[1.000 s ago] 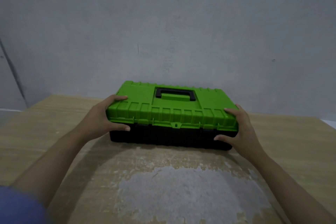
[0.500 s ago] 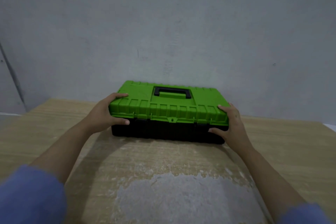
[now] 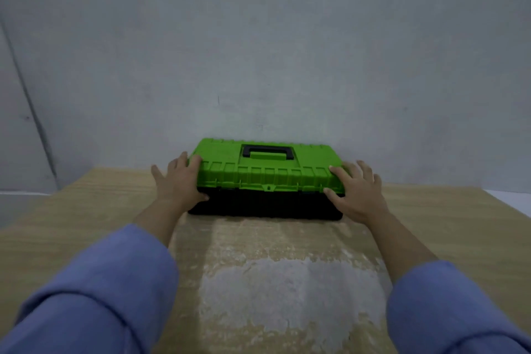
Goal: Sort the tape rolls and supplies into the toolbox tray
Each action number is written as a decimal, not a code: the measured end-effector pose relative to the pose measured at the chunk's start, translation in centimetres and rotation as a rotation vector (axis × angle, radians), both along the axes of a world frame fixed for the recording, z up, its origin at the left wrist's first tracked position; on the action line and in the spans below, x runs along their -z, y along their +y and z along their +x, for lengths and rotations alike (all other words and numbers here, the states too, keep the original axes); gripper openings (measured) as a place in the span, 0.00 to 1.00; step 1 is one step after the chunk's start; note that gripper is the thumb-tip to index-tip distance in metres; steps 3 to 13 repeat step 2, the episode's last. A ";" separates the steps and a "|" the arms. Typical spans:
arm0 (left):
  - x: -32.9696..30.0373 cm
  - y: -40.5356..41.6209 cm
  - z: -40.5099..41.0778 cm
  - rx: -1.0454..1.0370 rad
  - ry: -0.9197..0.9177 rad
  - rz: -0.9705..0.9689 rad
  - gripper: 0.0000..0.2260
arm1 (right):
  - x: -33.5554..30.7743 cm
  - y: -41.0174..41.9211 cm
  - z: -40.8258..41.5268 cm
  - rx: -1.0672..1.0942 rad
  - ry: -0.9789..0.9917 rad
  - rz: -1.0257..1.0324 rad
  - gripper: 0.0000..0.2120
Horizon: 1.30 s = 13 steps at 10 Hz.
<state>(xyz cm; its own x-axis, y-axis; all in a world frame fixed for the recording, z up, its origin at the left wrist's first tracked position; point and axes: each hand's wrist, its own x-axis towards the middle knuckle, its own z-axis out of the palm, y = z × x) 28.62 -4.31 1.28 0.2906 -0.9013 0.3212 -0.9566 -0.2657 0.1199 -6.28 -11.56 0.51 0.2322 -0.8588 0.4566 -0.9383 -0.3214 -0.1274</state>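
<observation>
Closed toolbox (image 3: 267,178) at the far edge of the counter (image 3: 86,210), a hand at each end.

Left of the toolbox: left hand (image 3: 179,181), fingers (image 3: 194,159) spread and relaxed, laid flat against the green lid's left corner, thumb at the seam; gripping nothing. On the toolbox: black handle (image 3: 267,150) folded flat on the lid, front latch (image 3: 269,187) apparently fastened, black base under it. Right of the toolbox: right hand (image 3: 356,190), fingers likewise splayed over the lid's right corner, released. No tape rolls or tray visible; presumably inside. Judgement: step in hand is opening. Free the centre latch first, then lift both corners evenly, steadying the base so it cannot slide toward the wall.
</observation>
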 end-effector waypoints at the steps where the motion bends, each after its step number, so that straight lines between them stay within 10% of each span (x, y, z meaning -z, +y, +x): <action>1: -0.2 1.4 -2.3 -0.043 -0.233 -0.002 0.33 | -1.2 1.2 1.4 0.101 0.076 0.050 0.25; 13: -1.1 2.2 -3.3 -0.028 -0.261 0.002 0.33 | -2.2 2.3 2.9 0.153 0.107 -0.014 0.22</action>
